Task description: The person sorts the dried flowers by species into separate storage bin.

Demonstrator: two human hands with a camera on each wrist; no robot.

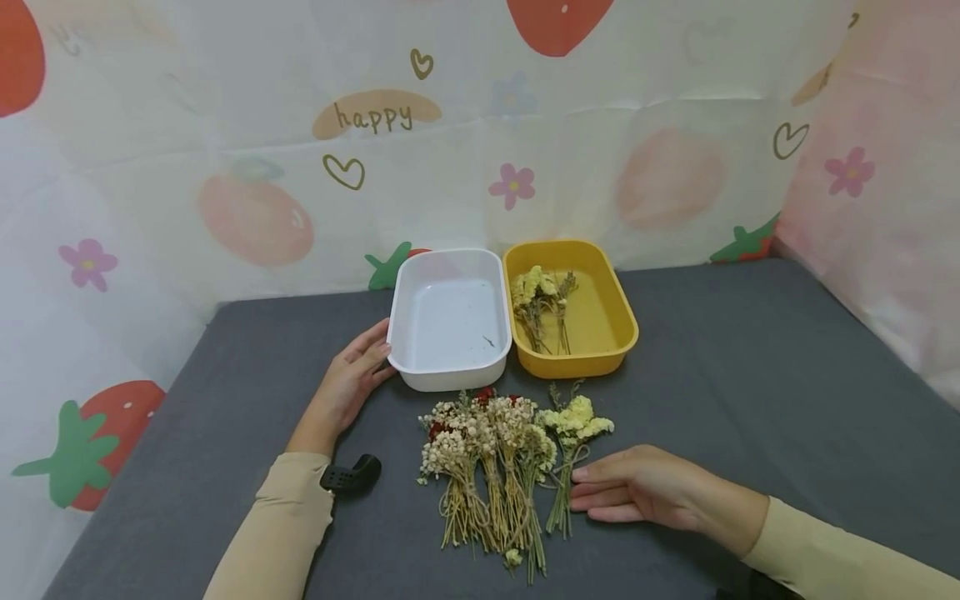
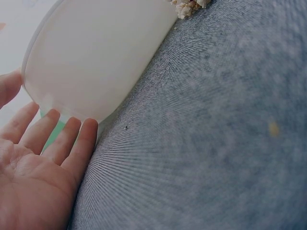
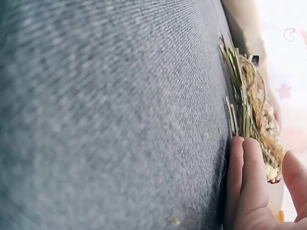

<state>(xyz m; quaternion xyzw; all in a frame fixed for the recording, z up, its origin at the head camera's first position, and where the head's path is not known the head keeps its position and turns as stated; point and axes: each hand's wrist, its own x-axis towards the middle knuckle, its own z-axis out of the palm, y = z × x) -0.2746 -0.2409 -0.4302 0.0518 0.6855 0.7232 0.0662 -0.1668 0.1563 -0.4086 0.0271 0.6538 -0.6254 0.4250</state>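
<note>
My left hand [image 1: 348, 379] rests against the left side of a white plastic bin [image 1: 450, 379], its fingers nearly straight. In the left wrist view the thumb is at the rim and the fingertips [image 2: 88, 125] lie along the wall of the white bin [image 2: 96, 57]. Beside a small bunch of pale yellow dried flowers [image 1: 577, 421], my right hand [image 1: 652, 492] has its fingertips right at the tied stems. Thumb and fingers stand apart in the right wrist view, near the cut stems [image 3: 235, 62]. Left of that bunch lie several twine-tied bunches of cream and dark red dried flowers [image 1: 491, 442].
A yellow bin [image 1: 600, 358] stands against the white one's right side, with yellow dried flower bunches [image 1: 540, 300] inside. A small dark scrap [image 1: 488, 341] lies in the white bin. The dark grey cloth [image 1: 720, 375] meets a printed curtain [image 1: 570, 150] behind the bins.
</note>
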